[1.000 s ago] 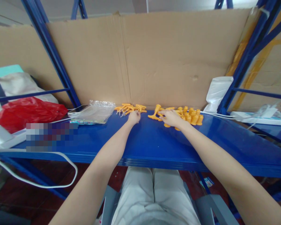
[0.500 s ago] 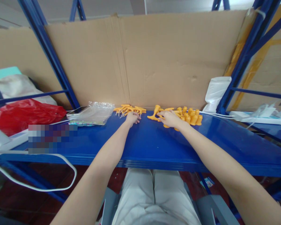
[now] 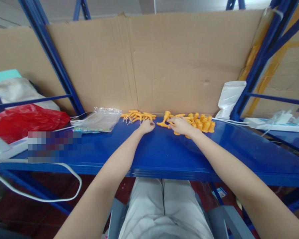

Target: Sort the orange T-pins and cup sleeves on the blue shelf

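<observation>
Both arms reach out over a blue metal shelf (image 3: 164, 152). My left hand (image 3: 147, 126) lies at the right end of a small heap of orange keychain pieces with little chains (image 3: 137, 116), its fingers curled on one of them. My right hand (image 3: 180, 125) rests with fingers stretched on an orange T-shaped plastic part (image 3: 164, 121), at the left edge of a pile of orange plastic cone-shaped parts (image 3: 201, 123).
A stack of clear plastic bags (image 3: 99, 120) lies left of the keychains. A red plastic bag (image 3: 27, 120) and white cable (image 3: 40, 196) are at far left. A white pouch (image 3: 230, 98) leans by the blue upright at right. Cardboard (image 3: 164, 63) backs the shelf.
My left hand has slid a little to the right along the keychain heap, towards the right hand. The right hand has barely moved.
</observation>
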The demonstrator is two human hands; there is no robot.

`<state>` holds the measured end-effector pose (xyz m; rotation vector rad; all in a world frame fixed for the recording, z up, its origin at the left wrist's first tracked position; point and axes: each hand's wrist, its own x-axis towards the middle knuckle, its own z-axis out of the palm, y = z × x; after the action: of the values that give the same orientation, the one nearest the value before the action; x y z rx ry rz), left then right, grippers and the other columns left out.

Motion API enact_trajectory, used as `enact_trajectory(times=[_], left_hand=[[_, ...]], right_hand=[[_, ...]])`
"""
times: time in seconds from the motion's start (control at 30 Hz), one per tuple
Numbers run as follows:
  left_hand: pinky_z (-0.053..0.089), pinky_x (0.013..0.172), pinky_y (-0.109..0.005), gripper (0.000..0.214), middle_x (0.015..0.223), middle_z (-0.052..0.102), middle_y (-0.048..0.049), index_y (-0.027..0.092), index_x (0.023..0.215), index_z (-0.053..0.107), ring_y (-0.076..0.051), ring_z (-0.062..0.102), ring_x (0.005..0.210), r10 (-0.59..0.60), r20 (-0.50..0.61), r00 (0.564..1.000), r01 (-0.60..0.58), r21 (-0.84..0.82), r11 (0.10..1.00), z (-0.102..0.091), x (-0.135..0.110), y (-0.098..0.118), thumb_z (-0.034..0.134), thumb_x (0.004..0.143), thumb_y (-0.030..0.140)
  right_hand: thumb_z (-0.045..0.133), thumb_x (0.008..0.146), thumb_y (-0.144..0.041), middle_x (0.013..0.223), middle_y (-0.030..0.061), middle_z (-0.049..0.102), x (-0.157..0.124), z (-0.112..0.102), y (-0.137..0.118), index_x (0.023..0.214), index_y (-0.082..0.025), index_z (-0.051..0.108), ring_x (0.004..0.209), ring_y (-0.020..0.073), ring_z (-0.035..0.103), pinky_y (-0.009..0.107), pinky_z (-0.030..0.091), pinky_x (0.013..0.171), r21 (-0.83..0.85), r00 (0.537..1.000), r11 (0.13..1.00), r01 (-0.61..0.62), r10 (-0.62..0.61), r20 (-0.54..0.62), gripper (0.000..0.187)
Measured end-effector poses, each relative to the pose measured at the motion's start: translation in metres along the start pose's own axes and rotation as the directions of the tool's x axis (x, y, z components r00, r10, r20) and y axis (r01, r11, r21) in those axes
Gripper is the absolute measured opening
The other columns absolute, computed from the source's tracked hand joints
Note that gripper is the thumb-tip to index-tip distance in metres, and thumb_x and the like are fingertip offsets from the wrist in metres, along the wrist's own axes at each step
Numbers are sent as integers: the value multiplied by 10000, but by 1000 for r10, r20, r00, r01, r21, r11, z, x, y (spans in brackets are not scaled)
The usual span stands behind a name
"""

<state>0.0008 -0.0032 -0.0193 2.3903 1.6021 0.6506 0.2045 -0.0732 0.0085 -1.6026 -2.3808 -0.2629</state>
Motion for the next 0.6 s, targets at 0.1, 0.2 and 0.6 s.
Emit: enact_trajectory(times=[0.1,0.2,0.6], left_hand=[[489,1059,-364,327,1247,730,-121,151,1111,761,-286,657,1203,-45,32,998,40,134,990,1,1,-5,570,859,234],[462,1089,-384,407,1340,678,-139,141,1233,704,-298,613,1273,-53,66,996,38,219,975,2,2,-10,553,889,296],[399,1161,-488,413,1411,619,-141,146,1190,735,-286,504,1375,134,84,987,-153,299,942,10,2,-2,424,923,192]], right_hand=[[479,971,-210,1352,92,678,0,1,0,1247,-227,704,1292,302,589,522,412,1073,-3,1000,1000,-2,2,-9,357],[482,967,-202,1353,90,677,0,1,1,1256,-229,701,1300,297,584,521,408,1084,5,1000,1000,-3,3,-19,364],[407,975,-140,1290,112,710,-3,-5,0,1209,-209,716,1247,294,619,481,404,1055,-58,998,997,-56,56,-13,394]])
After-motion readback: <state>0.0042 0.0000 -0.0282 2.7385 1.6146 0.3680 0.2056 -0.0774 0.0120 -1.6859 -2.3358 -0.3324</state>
